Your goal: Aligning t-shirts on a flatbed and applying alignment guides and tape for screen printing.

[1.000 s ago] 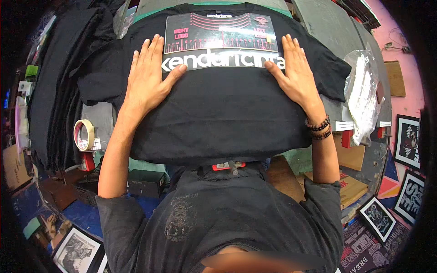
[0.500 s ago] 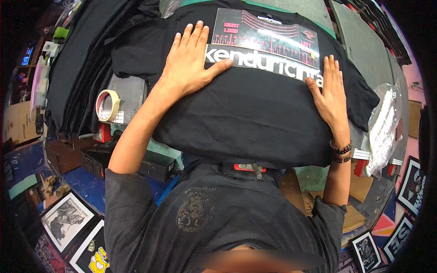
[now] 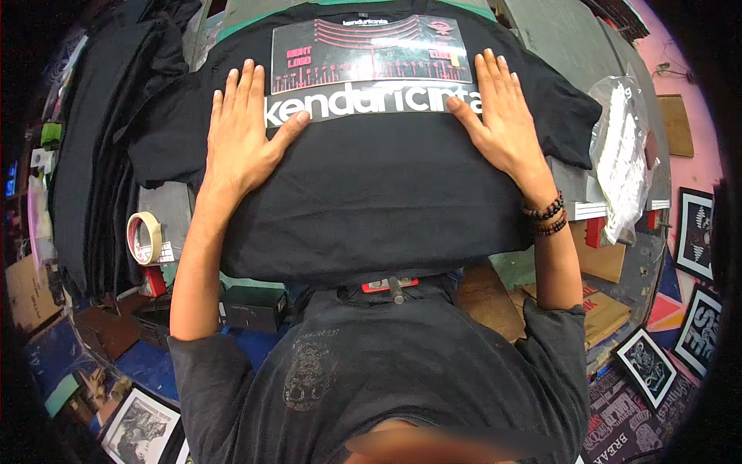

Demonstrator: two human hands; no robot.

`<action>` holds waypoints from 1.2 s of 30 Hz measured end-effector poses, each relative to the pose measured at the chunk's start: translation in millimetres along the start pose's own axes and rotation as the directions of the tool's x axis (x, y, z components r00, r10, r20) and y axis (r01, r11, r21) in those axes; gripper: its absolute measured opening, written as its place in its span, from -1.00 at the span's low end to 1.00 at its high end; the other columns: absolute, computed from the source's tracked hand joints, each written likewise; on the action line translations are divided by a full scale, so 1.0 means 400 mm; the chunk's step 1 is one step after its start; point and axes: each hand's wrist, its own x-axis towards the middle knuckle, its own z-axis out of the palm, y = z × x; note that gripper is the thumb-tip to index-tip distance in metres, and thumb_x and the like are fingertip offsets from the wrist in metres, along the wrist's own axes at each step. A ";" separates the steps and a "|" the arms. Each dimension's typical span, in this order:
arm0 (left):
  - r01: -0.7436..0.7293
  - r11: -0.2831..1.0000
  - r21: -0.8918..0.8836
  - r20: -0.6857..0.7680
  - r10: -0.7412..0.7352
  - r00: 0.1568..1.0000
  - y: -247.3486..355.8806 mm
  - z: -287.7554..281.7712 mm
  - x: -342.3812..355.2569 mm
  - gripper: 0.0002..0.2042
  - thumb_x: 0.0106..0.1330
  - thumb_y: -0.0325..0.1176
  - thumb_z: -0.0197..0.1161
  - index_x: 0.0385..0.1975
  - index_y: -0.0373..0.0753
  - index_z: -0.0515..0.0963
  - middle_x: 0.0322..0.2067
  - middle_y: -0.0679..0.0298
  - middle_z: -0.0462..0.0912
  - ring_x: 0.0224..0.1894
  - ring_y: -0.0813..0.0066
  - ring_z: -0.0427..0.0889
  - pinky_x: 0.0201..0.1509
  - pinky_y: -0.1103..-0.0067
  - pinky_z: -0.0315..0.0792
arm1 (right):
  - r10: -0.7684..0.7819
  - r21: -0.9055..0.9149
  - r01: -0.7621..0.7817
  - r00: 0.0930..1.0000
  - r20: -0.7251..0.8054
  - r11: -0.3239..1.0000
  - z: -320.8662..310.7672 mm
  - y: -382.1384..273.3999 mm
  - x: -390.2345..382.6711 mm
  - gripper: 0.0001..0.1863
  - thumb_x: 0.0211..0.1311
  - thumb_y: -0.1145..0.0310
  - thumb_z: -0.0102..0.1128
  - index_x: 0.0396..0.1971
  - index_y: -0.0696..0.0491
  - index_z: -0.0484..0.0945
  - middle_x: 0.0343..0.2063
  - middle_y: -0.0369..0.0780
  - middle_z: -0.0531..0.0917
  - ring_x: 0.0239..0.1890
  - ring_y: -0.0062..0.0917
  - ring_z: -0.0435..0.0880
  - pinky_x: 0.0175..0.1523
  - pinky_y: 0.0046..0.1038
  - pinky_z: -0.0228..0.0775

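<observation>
A black T-shirt [image 3: 379, 185] lies spread out in front of me, its collar at the far end. Across its chest sits a strip of clear film with large white lettering [image 3: 371, 103]. Just beyond the lettering, a clear guide ruler [image 3: 371, 52] with pink lines and marks rests on the cloth. My left hand [image 3: 243, 139] is flat on the shirt, fingers stretched out, its thumb at the film's left end. At the other side my right hand [image 3: 504, 124] lies flat too, fingers beside the ruler's right edge and thumb over the end of the lettering.
Dark garments [image 3: 100, 155] are draped at the left. A roll of masking tape [image 3: 144, 237] stands nearer me on a grey board. To the right lies a clear plastic bag [image 3: 622, 155] with white contents. Framed pictures [image 3: 648, 367] stand low at the right.
The view has shifted, so the shirt appears farther left. My right hand has slid farther up along the ruler's right edge. My left hand stays flat beside the film.
</observation>
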 end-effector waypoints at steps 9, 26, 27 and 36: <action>0.010 1.000 -0.011 -0.006 -0.010 1.000 -0.006 0.003 -0.004 -0.17 0.55 0.21 -0.01 0.55 -0.40 0.13 0.59 -0.06 0.08 0.66 0.04 -0.03 0.69 0.20 -0.18 | 0.029 0.081 -0.029 1.000 -0.001 0.996 -0.001 0.007 0.001 -0.32 0.64 0.05 -0.21 0.51 0.25 0.22 0.54 0.07 0.22 0.63 -0.12 0.07 0.67 -0.14 -0.21; 0.006 1.000 -0.006 -0.030 -0.007 1.000 -0.005 0.011 -0.001 -0.11 0.51 0.30 -0.04 0.51 -0.45 0.19 0.56 -0.11 0.12 0.63 -0.04 0.02 0.68 0.11 -0.12 | -0.002 0.051 0.003 1.000 -0.017 0.999 0.009 0.015 -0.005 -0.34 0.64 0.11 -0.19 0.53 0.23 0.19 0.57 0.03 0.18 0.64 -0.16 0.06 0.67 -0.16 -0.21; 0.002 1.000 -0.011 -0.036 -0.002 0.999 -0.004 0.010 -0.002 -0.11 0.51 0.30 -0.04 0.51 -0.45 0.19 0.56 -0.11 0.13 0.63 -0.04 0.03 0.67 0.11 -0.12 | 0.007 0.054 -0.007 1.000 -0.005 0.998 0.008 0.015 -0.005 -0.34 0.64 0.11 -0.19 0.53 0.23 0.20 0.57 0.03 0.19 0.64 -0.16 0.06 0.67 -0.16 -0.21; 0.019 0.999 -0.039 -0.033 -0.020 0.999 0.003 -0.002 -0.006 -0.13 0.53 0.27 -0.02 0.53 -0.43 0.16 0.57 -0.12 0.11 0.64 -0.02 0.02 0.68 0.15 -0.14 | 0.026 0.068 -0.027 1.000 0.015 0.997 0.005 0.011 -0.001 -0.26 0.67 -0.05 -0.25 0.53 0.25 0.18 0.56 0.05 0.18 0.65 -0.14 0.03 0.67 -0.16 -0.23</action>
